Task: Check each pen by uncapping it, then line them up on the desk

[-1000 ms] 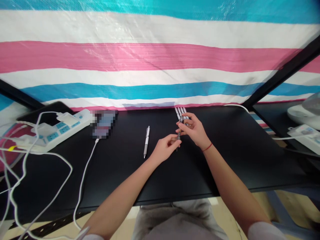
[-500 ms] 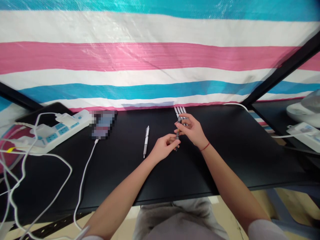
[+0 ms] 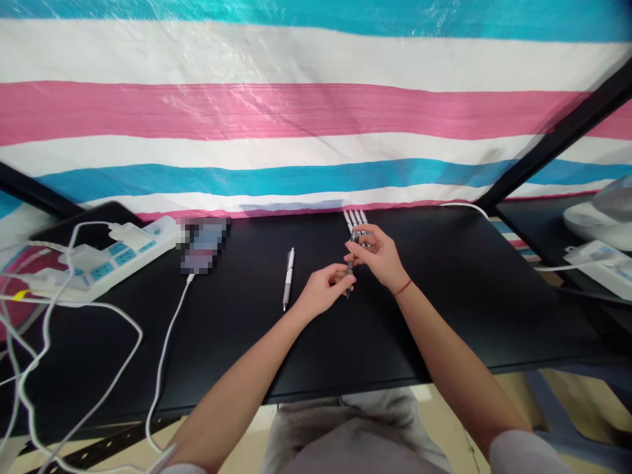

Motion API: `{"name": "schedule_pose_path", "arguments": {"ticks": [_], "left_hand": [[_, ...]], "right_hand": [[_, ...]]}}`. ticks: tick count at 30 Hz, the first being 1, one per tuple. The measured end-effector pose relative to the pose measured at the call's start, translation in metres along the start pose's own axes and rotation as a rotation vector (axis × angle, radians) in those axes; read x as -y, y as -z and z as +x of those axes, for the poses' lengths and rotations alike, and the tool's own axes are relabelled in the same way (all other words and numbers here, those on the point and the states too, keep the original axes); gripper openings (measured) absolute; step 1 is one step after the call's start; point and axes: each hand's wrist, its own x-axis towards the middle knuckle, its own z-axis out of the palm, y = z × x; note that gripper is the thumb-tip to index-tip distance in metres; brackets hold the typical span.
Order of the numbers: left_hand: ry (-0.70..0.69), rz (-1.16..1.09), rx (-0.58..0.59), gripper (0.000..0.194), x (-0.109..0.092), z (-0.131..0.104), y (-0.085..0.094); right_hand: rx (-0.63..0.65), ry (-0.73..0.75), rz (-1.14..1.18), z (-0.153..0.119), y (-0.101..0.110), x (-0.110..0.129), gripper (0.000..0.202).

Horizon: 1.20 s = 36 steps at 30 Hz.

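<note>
A dark pen (image 3: 351,263) is held between both my hands above the black table, its tip pointing down toward me. My left hand (image 3: 328,288) pinches its lower end near the tip. Around its upper end, the fingers of my right hand (image 3: 376,253) are closed. My fingers cover parts of the pen, with a yellowish stretch showing between them. A white pen with a grey grip (image 3: 288,280) lies on the table left of my left hand. Several white pens (image 3: 356,217) lie side by side just beyond my right hand, partly hidden by it.
On the left are a white power strip (image 3: 133,257) with plugs and tangled white cables (image 3: 141,336). A pixelated phone (image 3: 205,245) is connected to a cable. Striped sheeting (image 3: 316,112) hangs behind the black table (image 3: 474,296). Another power strip (image 3: 602,266) sits at right.
Almost nothing differs. Both hands keep their hold on the dark pen, with only a very slight shift of the fingers and the view.
</note>
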Motion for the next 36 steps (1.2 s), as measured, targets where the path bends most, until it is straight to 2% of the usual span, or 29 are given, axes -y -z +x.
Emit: {"name": "schedule_pose_path", "arguments": {"ticks": [19,36], "left_hand": [[0.001,0.001,-0.005,0.031,-0.0005,0.0003,0.0004],[-0.001,0.013,0.009,0.032,0.0030,0.0015,0.0008]], "right_hand": [[0.019,-0.037,0.041,0.0021,0.0025,-0.0021,0.058],[0.042,-0.056,0.077,0.0038,0.0042,-0.0038,0.049]]}}
